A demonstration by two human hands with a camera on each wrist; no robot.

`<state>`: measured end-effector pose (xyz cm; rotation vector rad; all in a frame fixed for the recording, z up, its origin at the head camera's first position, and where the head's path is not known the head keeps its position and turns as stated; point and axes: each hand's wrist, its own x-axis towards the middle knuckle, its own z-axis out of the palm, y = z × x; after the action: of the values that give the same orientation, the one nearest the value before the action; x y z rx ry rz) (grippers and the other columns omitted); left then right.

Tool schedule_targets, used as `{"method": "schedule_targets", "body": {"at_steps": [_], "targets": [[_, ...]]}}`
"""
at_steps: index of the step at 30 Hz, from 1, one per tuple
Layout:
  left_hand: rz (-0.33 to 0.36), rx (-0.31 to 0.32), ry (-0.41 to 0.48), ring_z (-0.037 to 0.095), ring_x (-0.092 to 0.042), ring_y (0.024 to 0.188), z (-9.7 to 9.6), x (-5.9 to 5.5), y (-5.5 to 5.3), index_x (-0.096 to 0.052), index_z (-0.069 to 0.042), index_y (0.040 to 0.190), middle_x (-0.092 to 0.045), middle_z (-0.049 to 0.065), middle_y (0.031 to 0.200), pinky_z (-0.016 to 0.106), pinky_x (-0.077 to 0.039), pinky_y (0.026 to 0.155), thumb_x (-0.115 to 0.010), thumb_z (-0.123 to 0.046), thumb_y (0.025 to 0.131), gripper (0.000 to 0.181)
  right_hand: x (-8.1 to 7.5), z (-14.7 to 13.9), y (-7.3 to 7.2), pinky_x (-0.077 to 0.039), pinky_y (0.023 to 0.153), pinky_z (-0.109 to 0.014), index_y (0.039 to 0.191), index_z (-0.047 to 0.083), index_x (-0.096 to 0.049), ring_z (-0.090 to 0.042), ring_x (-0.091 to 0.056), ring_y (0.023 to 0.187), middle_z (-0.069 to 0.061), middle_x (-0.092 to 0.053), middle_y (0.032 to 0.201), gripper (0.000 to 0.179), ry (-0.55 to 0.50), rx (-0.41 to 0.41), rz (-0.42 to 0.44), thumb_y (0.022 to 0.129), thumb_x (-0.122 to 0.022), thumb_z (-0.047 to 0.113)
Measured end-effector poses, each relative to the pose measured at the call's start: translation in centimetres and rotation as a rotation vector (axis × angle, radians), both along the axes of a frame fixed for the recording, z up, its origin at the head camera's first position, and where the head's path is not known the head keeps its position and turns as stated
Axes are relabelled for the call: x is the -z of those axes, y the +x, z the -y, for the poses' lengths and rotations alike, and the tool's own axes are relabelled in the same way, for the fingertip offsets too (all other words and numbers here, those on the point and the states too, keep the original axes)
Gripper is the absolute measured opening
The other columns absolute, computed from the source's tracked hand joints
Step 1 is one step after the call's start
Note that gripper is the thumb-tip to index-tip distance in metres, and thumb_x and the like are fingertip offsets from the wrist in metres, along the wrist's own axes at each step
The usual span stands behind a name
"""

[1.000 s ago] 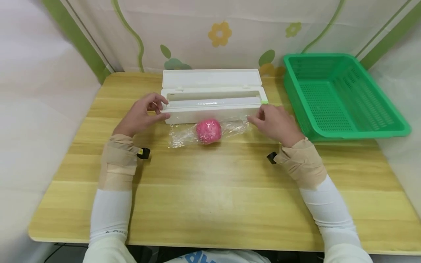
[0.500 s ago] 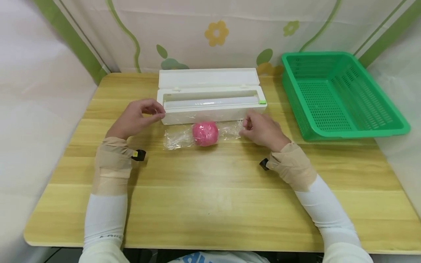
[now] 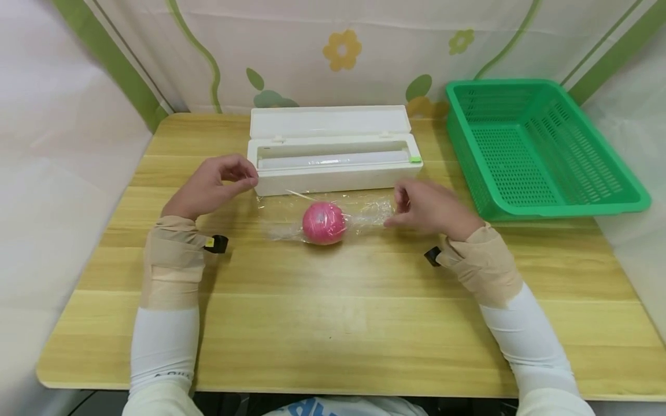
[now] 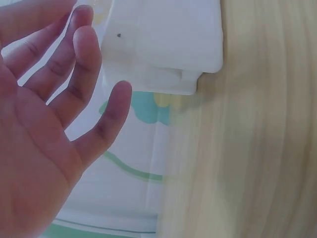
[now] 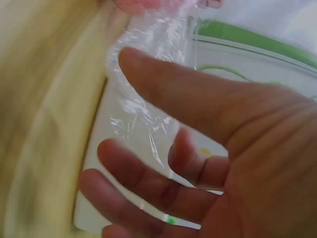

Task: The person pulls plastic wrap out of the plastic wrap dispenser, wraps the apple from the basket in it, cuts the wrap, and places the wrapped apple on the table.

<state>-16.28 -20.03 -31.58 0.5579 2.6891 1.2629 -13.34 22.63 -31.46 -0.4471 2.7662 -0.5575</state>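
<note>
beside film edge (image 3: 372,209), right hand (image 3: 429,208)

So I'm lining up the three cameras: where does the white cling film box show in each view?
Head: white cling film box at top centre, lid open, behind the pink ball.
Left wrist: its end fills the top centre, beyond the left hand.
Right wrist: pale, behind the right hand, lower left.
Shared landmark: the wooden table.
</note>
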Motion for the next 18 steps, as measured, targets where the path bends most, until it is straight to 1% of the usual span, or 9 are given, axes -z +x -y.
{"method": "schedule_targets", "body": {"at_steps": [2, 4, 5, 7, 9, 12, 15, 16, 18], "targets": [[0.006, 0.008, 0.008, 0.016, -0.063, 0.099, -0.1, -0.2, 0.1, -0.071, -0.009, 0.108, -0.07, 0.003, 0.106, 0.025, -0.049, 0.092, -0.067, -0.019, 0.105, 0.012, -0.4, -0.4, -0.1, -0.054, 0.081, -0.045, 0.126, 0.011, -0.055, -0.03, -0.067, 0.1, -0.013, -0.07, 0.116, 0.064, -0.014, 0.003, 0.033, 0.084, -0.09, 0.045], [0.009, 0.014, 0.016, 0.016, -0.064, 0.1, -0.2, -0.3, 0.1, -0.07, -0.008, 0.108, -0.07, 0.002, 0.106, 0.025, -0.049, 0.092, -0.066, -0.018, 0.105, 0.011, -0.5, -0.7, -0.2, -0.055, 0.093, -0.054, 0.148, 0.013, -0.044, -0.035, -0.066, 0.118, -0.017, -0.064, 0.137, 0.083, -0.041, -0.003, 0.048, 0.087, -0.086, 0.05], [0.009, 0.016, 0.02, 0.016, -0.064, 0.1, -0.2, -0.4, 0.2, -0.07, -0.008, 0.108, -0.07, 0.001, 0.105, 0.025, -0.049, 0.092, -0.066, -0.018, 0.105, 0.011, -0.5, -0.8, -0.3, -0.054, 0.097, -0.057, 0.155, 0.014, -0.04, -0.036, -0.064, 0.124, -0.017, -0.061, 0.144, 0.087, -0.059, -0.015, 0.041, 0.089, -0.083, 0.052], [0.011, 0.021, 0.03, 0.017, -0.064, 0.101, -0.4, -0.6, 0.2, -0.069, -0.007, 0.107, -0.069, 0.001, 0.106, 0.025, -0.05, 0.093, -0.065, -0.017, 0.106, 0.01, -0.2, -0.7, -0.6, -0.051, 0.105, -0.06, 0.159, 0.014, -0.041, -0.038, -0.058, 0.133, -0.017, -0.055, 0.152, 0.081, -0.118, -0.051, 0.005, 0.095, -0.076, 0.05], [0.013, 0.025, 0.038, 0.017, -0.064, 0.102, -0.4, -0.7, 0.3, -0.069, -0.007, 0.107, -0.069, 0.002, 0.107, 0.025, -0.049, 0.094, -0.065, -0.016, 0.106, 0.01, 0.2, -0.5, -1.0, -0.049, 0.109, -0.058, 0.152, 0.012, -0.054, -0.037, -0.057, 0.134, -0.015, -0.058, 0.151, 0.064, -0.197, -0.102, -0.061, 0.099, -0.074, 0.043], [0.02, 0.031, 0.046, 0.018, -0.063, 0.103, -0.5, -0.9, 0.6, -0.069, -0.007, 0.108, -0.069, 0.003, 0.108, 0.025, -0.049, 0.093, -0.065, -0.017, 0.106, 0.011, 1.0, 0.1, -1.6, -0.052, 0.104, -0.052, 0.13, 0.009, -0.071, -0.031, -0.064, 0.122, -0.01, -0.071, 0.131, 0.037, -0.302, -0.165, -0.161, 0.1, -0.076, 0.028], [0.027, 0.038, 0.057, 0.018, -0.064, 0.103, -0.3, -1.1, 0.8, -0.069, -0.007, 0.111, -0.069, 0.004, 0.11, 0.024, -0.05, 0.092, -0.066, -0.019, 0.105, 0.013, 1.5, 0.6, -1.9, -0.055, 0.095, -0.047, 0.111, 0.011, -0.078, -0.024, -0.069, 0.107, -0.006, -0.077, 0.111, 0.016, -0.353, -0.187, -0.224, 0.098, -0.078, 0.019], [0.028, 0.048, 0.069, 0.018, -0.064, 0.104, -0.2, -1.1, 0.8, -0.068, -0.007, 0.112, -0.069, 0.005, 0.111, 0.024, -0.05, 0.092, -0.067, -0.018, 0.105, 0.013, 1.5, 0.7, -2.0, -0.056, 0.093, -0.045, 0.107, 0.011, -0.078, -0.022, -0.07, 0.104, -0.004, -0.077, 0.106, 0.012, -0.364, -0.184, -0.234, 0.098, -0.078, 0.018], [0.03, 0.092, 0.122, 0.02, -0.064, 0.105, 0.2, -1.2, 0.9, -0.067, -0.005, 0.115, -0.068, 0.009, 0.114, 0.023, -0.051, 0.093, -0.067, -0.012, 0.103, 0.014, 1.5, 0.8, -1.9, -0.057, 0.09, -0.045, 0.103, 0.011, -0.079, -0.02, -0.07, 0.1, -0.003, -0.078, 0.102, 0.007, -0.367, -0.176, -0.244, 0.098, -0.077, 0.017]]}}
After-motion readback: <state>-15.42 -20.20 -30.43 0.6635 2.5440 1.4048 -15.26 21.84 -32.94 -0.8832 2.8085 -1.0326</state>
